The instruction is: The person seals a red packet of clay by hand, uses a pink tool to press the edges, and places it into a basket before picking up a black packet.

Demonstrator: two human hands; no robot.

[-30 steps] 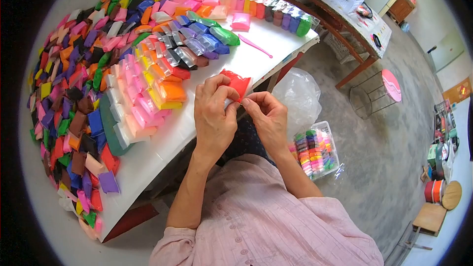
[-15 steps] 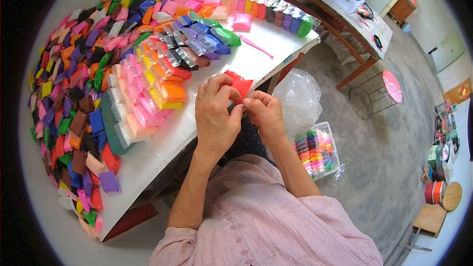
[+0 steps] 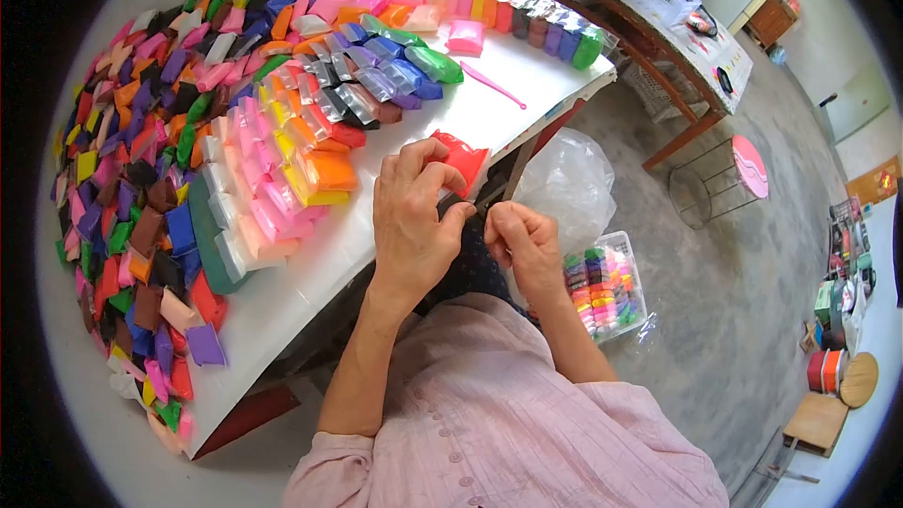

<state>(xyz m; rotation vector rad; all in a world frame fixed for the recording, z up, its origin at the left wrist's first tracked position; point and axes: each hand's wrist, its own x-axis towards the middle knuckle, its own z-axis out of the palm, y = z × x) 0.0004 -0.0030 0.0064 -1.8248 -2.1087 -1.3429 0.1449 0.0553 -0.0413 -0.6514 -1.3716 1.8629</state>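
My left hand [image 3: 414, 226] grips a red clay packet [image 3: 461, 162] by its edge near the table's front edge. My right hand [image 3: 524, 243] sits to the right of the packet, apart from it, with fingers pinched together. Whatever may be between those fingertips is hidden. Left of my left hand lie rows of coloured clay packets [image 3: 324, 171] in clear wrappers, on a dark green board [image 3: 218, 240]. A pink modelling tool [image 3: 494, 86] and a single pink packet [image 3: 466, 37] rest farther back on the white table [image 3: 324, 273].
A big heap of mixed packets [image 3: 141, 188] covers the table's left side. A packed row in clear film [image 3: 517, 19] stands at the back. On the floor to the right are a clear plastic bag [image 3: 567, 188], a box of packets [image 3: 632, 277] and a pink-topped stool [image 3: 750, 166].
My right hand has drawn away from the red packet, a little down and to the right. My left hand stays in place with the packet.
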